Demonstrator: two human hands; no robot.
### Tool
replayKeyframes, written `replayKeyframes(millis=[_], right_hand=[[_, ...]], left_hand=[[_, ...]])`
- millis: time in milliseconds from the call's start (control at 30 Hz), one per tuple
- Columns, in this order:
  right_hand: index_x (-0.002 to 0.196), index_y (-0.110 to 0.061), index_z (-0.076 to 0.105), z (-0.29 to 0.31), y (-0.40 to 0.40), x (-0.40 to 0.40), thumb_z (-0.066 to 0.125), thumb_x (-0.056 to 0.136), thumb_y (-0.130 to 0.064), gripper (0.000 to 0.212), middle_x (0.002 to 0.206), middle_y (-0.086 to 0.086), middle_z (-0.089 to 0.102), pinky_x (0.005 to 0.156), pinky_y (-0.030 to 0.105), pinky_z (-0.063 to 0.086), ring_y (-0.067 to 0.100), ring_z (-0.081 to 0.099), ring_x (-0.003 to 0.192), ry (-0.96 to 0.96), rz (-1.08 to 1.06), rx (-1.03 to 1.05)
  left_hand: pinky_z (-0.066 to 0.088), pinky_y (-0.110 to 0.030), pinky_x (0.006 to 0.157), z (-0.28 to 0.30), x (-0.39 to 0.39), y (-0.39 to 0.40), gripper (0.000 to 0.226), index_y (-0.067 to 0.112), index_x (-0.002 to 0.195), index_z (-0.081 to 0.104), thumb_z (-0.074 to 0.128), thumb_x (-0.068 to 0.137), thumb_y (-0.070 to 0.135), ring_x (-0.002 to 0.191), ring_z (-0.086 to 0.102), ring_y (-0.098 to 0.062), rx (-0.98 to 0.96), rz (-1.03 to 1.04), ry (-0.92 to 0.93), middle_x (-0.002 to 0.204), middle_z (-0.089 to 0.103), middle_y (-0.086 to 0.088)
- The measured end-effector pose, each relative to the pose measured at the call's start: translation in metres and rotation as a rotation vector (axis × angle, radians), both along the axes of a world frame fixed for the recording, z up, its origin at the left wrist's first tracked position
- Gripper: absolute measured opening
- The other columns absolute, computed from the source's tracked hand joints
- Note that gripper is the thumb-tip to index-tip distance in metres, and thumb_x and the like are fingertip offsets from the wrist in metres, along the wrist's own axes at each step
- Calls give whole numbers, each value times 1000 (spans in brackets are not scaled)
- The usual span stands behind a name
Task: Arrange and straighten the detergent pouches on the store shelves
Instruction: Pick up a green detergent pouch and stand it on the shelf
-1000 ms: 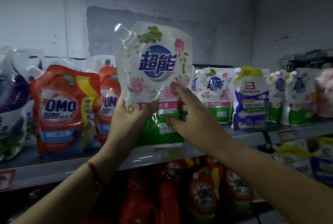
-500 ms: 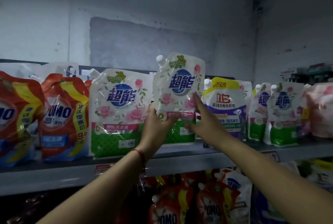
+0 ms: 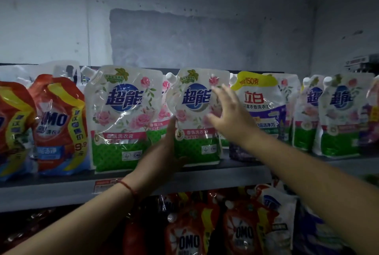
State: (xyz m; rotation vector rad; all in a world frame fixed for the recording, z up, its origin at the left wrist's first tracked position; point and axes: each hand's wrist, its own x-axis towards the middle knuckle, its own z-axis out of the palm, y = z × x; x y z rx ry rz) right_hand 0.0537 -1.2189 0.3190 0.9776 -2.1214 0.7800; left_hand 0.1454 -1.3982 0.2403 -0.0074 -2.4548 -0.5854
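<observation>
Since half a second ago, rose-print pouch [image 3: 195,117] has gone from held tilted above the shelf to standing on it, base down on the upper shelf [image 3: 61,185], spout cap at its top left corner. It sits between a matching rose-print pouch [image 3: 123,119] on its left and a purple-and-yellow pouch [image 3: 260,115] on its right, front face outward.

Left hand [image 3: 164,152]: thumb up along the pouch's left edge, palm and fingers at its lower left corner; whether the fingers curl behind it I cannot tell, so treat as a steadying contact. Right hand [image 3: 225,115]: fingers spread wide and straight, motion-blurred, over the pouch's upper right; holds nothing, and contact is uncertain.

Judgement, step in hand: settling this pouch upright and flush with its neighbours. To do it well: keep the left hand bracing the lower corner so the soft base does not slide; use the flat right hand to press the upper face back until it lines up with the left neighbour. Release the top first, then the base. Risk: a liquid-filled pouch slumps forward if let go while leaning.

Further out: orange OMO pouches [image 3: 55,125] at far left, more rose-print pouches [image 3: 338,119] to the right, and red OMO pouches [image 3: 188,236] on the shelf below.
</observation>
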Motion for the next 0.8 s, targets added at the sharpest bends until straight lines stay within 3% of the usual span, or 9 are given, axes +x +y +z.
replayKeyframes(millis=[133, 200, 300, 433, 500, 567, 633, 700, 800], right_hand=[[156, -23, 17, 62, -12, -7, 58, 93, -38, 76, 164, 6, 9, 114, 47, 28, 29, 17, 148, 41, -66, 97], [155, -22, 20, 87, -19, -14, 56, 94, -42, 73, 160, 7, 22, 113, 45, 29, 28, 24, 145, 37, -142, 218], [128, -17, 55, 114, -26, -20, 53, 97, -39, 37, 126, 10, 60, 90, 38, 46, 28, 57, 112, -8, -222, 323], [100, -12, 69, 138, -30, -25, 59, 97, -29, 20, 96, 4, 71, 68, 29, 54, 17, 67, 82, -119, -77, 238], [98, -12, 71, 139, -34, -28, 61, 96, -29, 20, 92, 4, 73, 69, 30, 54, 17, 68, 81, -119, -75, 217], [97, -15, 70, 134, -37, -35, 58, 97, -32, 21, 92, 3, 72, 77, 35, 55, 21, 68, 86, -72, -103, 212], [95, -20, 67, 124, -36, -40, 54, 97, -36, 20, 95, 2, 69, 76, 37, 54, 23, 64, 89, -12, -100, 178], [99, -22, 66, 116, -32, -39, 51, 97, -38, 21, 101, 2, 67, 79, 38, 53, 24, 62, 94, 22, -65, 111], [123, -20, 61, 102, -22, -28, 49, 96, -36, 33, 121, 6, 59, 89, 43, 51, 24, 56, 108, 83, -59, -14]], left_hand=[[54, -33, 91, -3, -2, -1, 129, 54, 144, -29, 79, 81, 26, 119, 59, -23, -99, 34, 72, 152, 45, -9], [52, -36, 96, -3, -2, -2, 126, 56, 145, -26, 78, 81, 25, 128, 54, -23, -116, 21, 82, 155, 40, -8], [53, -40, 98, -2, -3, -5, 125, 57, 144, -25, 78, 82, 23, 128, 53, -24, -132, 23, 68, 154, 41, -9], [57, -36, 83, 2, -4, -11, 120, 51, 145, -31, 73, 88, 27, 99, 61, -19, -290, 112, 5, 133, 56, -11], [57, -36, 84, 17, 2, -7, 102, 44, 153, -19, 64, 93, 41, 99, 60, -20, -447, 235, -25, 129, 55, -10], [53, -32, 89, 45, 8, 1, 72, 33, 155, 17, 51, 96, 53, 111, 55, -22, -633, 329, 77, 133, 49, -10], [48, -34, 93, 78, 9, 10, 55, 24, 144, 42, 44, 97, 53, 118, 51, -24, -733, 336, 240, 136, 48, -11], [46, -41, 97, 113, 3, 15, 54, 21, 142, 46, 47, 96, 49, 124, 48, -28, -785, 308, 358, 138, 47, -13], [40, -46, 103, 158, -19, 17, 60, 16, 148, 41, 52, 96, 44, 129, 46, -33, -870, 305, 402, 141, 48, -16]])
